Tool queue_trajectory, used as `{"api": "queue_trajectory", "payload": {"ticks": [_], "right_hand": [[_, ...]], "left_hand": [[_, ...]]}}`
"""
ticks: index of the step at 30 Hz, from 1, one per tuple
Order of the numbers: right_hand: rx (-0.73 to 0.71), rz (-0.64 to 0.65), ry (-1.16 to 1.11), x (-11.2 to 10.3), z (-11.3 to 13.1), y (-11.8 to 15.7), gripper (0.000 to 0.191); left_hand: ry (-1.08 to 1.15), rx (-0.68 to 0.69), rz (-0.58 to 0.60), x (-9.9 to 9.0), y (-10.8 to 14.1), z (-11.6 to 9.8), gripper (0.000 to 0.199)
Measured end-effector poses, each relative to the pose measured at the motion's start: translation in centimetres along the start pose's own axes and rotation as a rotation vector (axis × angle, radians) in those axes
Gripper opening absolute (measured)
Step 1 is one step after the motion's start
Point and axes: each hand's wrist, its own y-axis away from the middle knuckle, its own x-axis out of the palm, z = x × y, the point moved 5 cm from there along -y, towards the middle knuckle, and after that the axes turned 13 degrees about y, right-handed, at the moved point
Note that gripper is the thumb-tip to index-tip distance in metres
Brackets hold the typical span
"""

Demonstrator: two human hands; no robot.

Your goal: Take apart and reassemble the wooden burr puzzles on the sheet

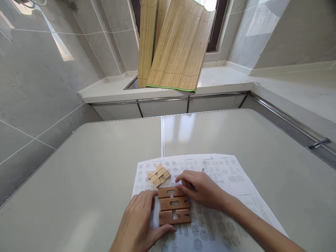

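Three reddish-brown wooden bars with cut-outs lie stacked one below another on a printed paper sheet: a top bar point(163, 193), a middle bar point(166, 204) and a bottom bar point(167, 217). Dark marks show on the lower two. My left hand point(139, 220) curves around their left side, fingers apart, thumb by the bottom bar's lower edge. The curled fingers of my right hand point(198, 185) touch the right end of the top bar. Just above the bars lies a small cluster of pale wooden pieces point(159, 175), crossed over each other.
The printed sheet point(225, 196) lies on a large pale table point(110, 157) with a seam down its middle. Beyond the far edge are a white sill point(225, 78) and a bamboo mat point(181, 49) leaning at the window. Tiled walls stand around.
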Motion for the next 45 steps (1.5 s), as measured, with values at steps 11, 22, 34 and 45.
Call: {"api": "queue_trajectory", "payload": {"ticks": [11,22,34,45], "right_hand": [[0.054,-0.089,0.155,0.0,-1.2,0.0,0.035],[0.023,-0.115,0.166,0.0,-1.0,-0.1,0.036],[0.026,-0.085,0.103,0.0,-1.6,0.0,0.031],[-0.009,-0.044,0.117,-0.7,-1.2,0.3,0.016]], "left_hand": [[0.013,0.074,-0.002,1.1,-2.1,-2.6,0.058],[-0.126,0.196,-0.151,0.4,-7.7,0.8,0.03],[-0.085,0.198,-0.323,-2.1,-7.3,1.6,0.033],[0.008,0.386,0.026,2.0,-1.1,-3.8,0.001]]}}
